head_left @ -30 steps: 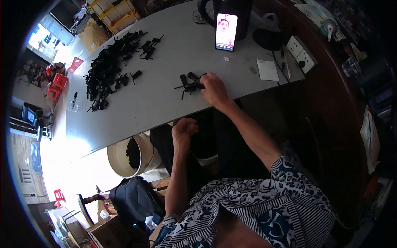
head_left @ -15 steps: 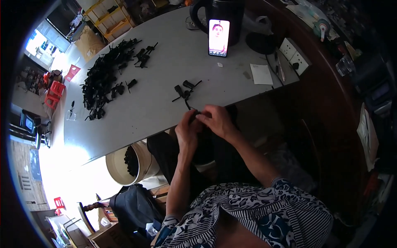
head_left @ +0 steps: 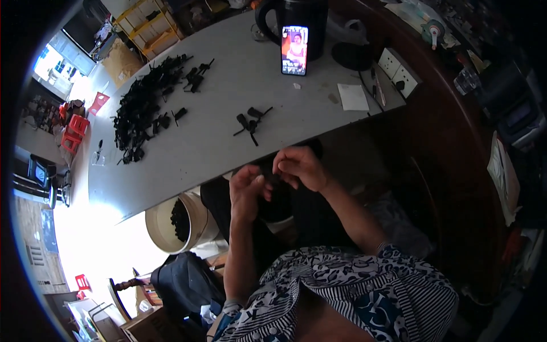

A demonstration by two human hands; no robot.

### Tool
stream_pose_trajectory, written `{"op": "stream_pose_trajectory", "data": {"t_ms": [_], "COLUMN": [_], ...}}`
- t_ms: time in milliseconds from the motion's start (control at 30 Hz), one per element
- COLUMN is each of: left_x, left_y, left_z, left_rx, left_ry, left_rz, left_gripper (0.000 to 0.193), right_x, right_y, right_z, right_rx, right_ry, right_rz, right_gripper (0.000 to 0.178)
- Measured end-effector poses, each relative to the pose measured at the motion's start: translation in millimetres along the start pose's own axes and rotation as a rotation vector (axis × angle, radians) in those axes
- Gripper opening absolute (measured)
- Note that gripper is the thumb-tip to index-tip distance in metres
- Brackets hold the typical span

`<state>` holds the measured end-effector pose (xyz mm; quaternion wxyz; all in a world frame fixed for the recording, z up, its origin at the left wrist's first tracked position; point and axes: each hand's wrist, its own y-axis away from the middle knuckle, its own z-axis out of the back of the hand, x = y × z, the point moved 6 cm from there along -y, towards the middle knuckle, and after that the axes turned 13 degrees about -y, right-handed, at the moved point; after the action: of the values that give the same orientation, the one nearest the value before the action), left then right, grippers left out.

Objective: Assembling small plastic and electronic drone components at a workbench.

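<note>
Just past the table's front edge, above my lap, my two hands are a little apart. My left hand [head_left: 246, 192] has loosely curled fingers, with the thumb and fingertips apart and nothing plain between them. My right hand [head_left: 302, 169] is bent with its thumb and fingers drawn together; whatever they pinch is lost against the dark background. On the table ahead of them lies a small group of black plastic parts [head_left: 252, 121] with thin stems. A large heap of similar black parts [head_left: 142, 102] spreads over the table's left side.
A lit phone [head_left: 294, 51] leans on a large black jug [head_left: 307, 17] at the back of the grey table [head_left: 216, 137]. White paper [head_left: 353, 97], a pen [head_left: 380, 91] and a socket strip [head_left: 400, 73] lie right. Below the edge stands a white bucket [head_left: 196, 222] holding black pieces.
My hands have drawn apart, the left one lower and leftward, its fingers loosening. The phone's picture is different. The whole view has shifted slightly.
</note>
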<state>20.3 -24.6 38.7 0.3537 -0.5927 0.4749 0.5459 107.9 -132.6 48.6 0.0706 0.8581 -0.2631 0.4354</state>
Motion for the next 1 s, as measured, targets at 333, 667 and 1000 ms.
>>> {"op": "stream_pose_trajectory", "data": {"t_ms": [333,667,1000], "left_x": [-9,-17,-41], "left_y": [-6,7,22], "left_z": [-16,-25,-35], "left_rx": [0.096,-0.157,-0.299], "left_ry": [-0.213,-0.443,-0.805], "left_rz": [-0.001,-0.093,-0.438], "left_gripper": [0.012,0.007,0.003], "right_x": [-10,-24,-30], "right_y": [-2,8,5], "right_z": [10,-8,-15], "right_rx": [-0.056,-0.270,-0.280], "right_ry": [0.077,-0.052,-0.104], "right_rz": [-0.151,0.093,0.031], "right_gripper": [0.020,0.024,0.026]}}
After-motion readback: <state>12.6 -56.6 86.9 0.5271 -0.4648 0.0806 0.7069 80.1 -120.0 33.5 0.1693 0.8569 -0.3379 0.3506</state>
